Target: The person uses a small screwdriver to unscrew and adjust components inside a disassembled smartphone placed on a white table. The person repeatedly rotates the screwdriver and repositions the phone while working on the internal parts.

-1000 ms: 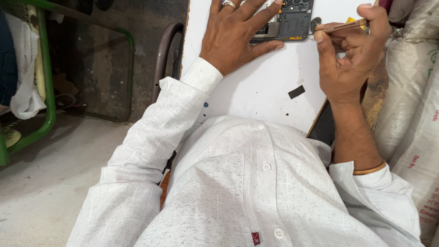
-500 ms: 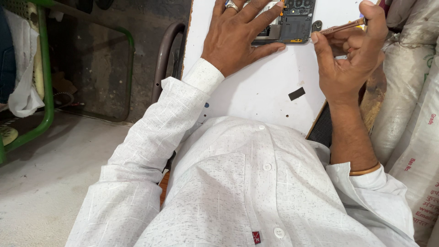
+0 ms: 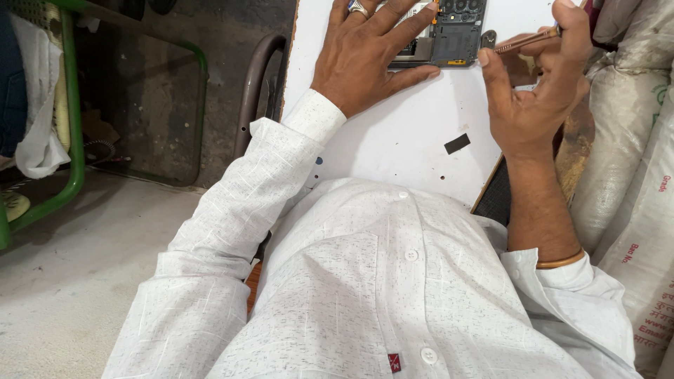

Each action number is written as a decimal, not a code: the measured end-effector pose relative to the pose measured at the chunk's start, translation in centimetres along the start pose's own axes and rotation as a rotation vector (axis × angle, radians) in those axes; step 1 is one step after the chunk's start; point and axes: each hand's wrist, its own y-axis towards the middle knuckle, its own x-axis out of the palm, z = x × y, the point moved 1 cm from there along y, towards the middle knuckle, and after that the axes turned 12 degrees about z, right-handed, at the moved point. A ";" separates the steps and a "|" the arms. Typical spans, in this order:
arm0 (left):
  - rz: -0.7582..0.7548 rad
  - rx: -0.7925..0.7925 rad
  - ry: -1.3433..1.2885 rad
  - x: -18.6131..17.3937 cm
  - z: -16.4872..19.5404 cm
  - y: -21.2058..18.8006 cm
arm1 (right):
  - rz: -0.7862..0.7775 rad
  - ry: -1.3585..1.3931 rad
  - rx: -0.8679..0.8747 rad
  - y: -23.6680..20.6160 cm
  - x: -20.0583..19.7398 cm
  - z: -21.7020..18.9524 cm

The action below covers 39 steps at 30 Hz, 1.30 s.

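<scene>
- Your view has dropped slightly since a moment ago, so the opened phone now sits at the very top edge of the frame, partly cut off; it has not shifted on the board.
- Your left hand keeps pressing flat on the phone, fingers spread across its exposed dark circuit board, a ring on one finger.
- Your right hand has risen a little and still pinches a thin bronze-coloured tool between thumb and fingertips; its tip points at the phone's right edge, next to a small grey part. I cannot tell if the tip touches.
- Judging by that, the tool work on the phone's edge is still going on, with the phone steadied.
- The surface is a white board with a small black piece lying apart, nearer you.
- Pale woven sacks stand at your right; a green metal frame and concrete floor lie at your left.
</scene>
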 end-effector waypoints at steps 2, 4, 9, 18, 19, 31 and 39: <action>0.003 0.001 -0.008 0.0 0.0 0.0 | 0.001 -0.019 -0.006 0.0 -0.1 -0.1; -0.001 -0.002 -0.012 0.1 0.0 -0.1 | -0.012 -0.016 -0.055 0.1 -0.2 -0.2; 0.004 0.002 -0.008 0.2 -0.1 0.0 | 0.002 -0.009 -0.066 -0.2 -0.2 0.4; -0.011 0.006 0.011 0.2 0.0 -0.1 | -0.046 0.009 -0.032 -0.4 -0.2 0.8; 0.006 0.012 0.012 0.2 -0.1 -0.1 | -0.055 0.005 -0.052 -0.3 -0.2 0.6; -0.018 -0.004 0.009 0.4 0.1 -0.1 | 0.011 0.034 0.013 -1.0 -0.5 1.6; 0.010 0.018 0.018 0.4 0.0 -0.2 | -0.020 0.063 0.011 -1.5 -0.6 2.3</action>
